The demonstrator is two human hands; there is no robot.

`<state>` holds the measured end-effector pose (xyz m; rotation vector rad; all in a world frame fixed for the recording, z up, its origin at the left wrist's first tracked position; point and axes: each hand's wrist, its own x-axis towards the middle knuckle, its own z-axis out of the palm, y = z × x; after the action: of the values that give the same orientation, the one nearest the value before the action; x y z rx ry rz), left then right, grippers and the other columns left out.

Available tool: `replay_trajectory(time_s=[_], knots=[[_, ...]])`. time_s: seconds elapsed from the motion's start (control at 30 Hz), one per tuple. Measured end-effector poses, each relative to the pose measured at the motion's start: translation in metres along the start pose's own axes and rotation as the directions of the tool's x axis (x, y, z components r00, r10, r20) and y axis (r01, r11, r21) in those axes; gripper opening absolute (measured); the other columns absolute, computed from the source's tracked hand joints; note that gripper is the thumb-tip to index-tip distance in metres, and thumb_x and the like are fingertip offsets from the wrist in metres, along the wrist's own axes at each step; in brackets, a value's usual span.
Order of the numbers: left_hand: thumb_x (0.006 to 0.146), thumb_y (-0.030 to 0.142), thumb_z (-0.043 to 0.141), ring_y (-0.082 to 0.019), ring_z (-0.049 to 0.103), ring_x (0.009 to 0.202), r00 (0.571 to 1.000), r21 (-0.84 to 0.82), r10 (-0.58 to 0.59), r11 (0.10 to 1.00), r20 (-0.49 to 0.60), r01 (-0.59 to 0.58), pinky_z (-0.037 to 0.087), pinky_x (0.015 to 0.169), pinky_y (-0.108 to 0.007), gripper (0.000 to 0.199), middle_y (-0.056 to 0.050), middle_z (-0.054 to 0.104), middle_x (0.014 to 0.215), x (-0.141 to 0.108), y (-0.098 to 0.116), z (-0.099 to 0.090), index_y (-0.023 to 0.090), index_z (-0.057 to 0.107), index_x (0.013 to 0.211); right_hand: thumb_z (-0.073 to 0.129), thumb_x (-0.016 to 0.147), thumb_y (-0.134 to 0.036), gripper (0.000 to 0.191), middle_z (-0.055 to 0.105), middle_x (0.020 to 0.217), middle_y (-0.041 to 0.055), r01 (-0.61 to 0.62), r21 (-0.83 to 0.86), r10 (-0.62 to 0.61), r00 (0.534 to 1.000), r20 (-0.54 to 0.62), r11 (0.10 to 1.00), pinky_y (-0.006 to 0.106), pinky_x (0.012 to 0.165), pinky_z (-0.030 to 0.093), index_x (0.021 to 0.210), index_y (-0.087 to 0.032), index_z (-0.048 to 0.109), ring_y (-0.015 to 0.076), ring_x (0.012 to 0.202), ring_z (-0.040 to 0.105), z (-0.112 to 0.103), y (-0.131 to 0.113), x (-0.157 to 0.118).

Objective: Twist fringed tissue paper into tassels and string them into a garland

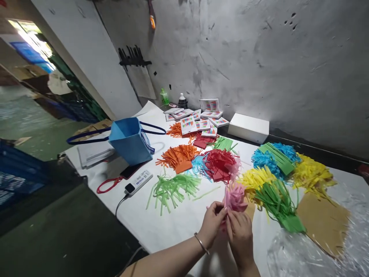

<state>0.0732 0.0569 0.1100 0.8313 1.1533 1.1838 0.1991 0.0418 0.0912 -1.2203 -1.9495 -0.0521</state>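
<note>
A pink paper tassel (235,197) is pinched between my two hands above the near part of the table. My left hand (213,219), with a bangle on its wrist, has its fingers closed on the tassel's lower part. Right beside it, my right hand (240,230) pinches the same spot, thumb and fingertips nearly touching the left ones. The fingers hide the gripped part. Left of my hands lie loose light green paper strips (177,188); behind them are a red fringe bundle (219,164) and an orange one (180,156). A green fringe bundle (278,204) lies to the right.
A blue bag (129,140) stands at the left, near a white power bank (138,182) with a cable. Small printed boxes (188,125) and a white box (249,127) are by the wall. Cardboard (323,221) and clear plastic (294,254) lie at right, near yellow fringe (313,175).
</note>
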Motion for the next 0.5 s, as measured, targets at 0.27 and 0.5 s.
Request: replay_trajectory(time_s=[0.27,0.5], knots=[[0.080,0.043,0.066,-0.019,0.058,0.091,0.980,0.008,0.014,1.000,0.196,-0.016,0.046,0.083,-0.032,0.040,-0.007,0.063,0.099,-0.021,0.003,-0.028,0.018,0.056,0.110,0.051,0.092,-0.028,0.020,0.065,0.073,0.0031,-0.266,0.332,0.218,0.960,0.176,0.905,0.032,0.072,0.046,0.078,-0.020,0.064,0.0188,0.073,0.059,-0.011,-0.023,0.020],[0.080,0.042,0.064,-0.020,0.058,0.092,0.978,0.071,0.058,0.995,0.202,-0.073,0.045,0.086,-0.032,0.030,-0.006,0.065,0.095,-0.020,-0.003,-0.042,0.017,0.063,0.097,0.050,0.091,-0.032,0.023,0.068,0.081,0.0035,-0.525,0.530,0.308,0.840,0.446,0.666,0.028,0.071,0.049,0.083,-0.020,0.067,0.0186,0.077,0.064,-0.009,-0.024,0.022]])
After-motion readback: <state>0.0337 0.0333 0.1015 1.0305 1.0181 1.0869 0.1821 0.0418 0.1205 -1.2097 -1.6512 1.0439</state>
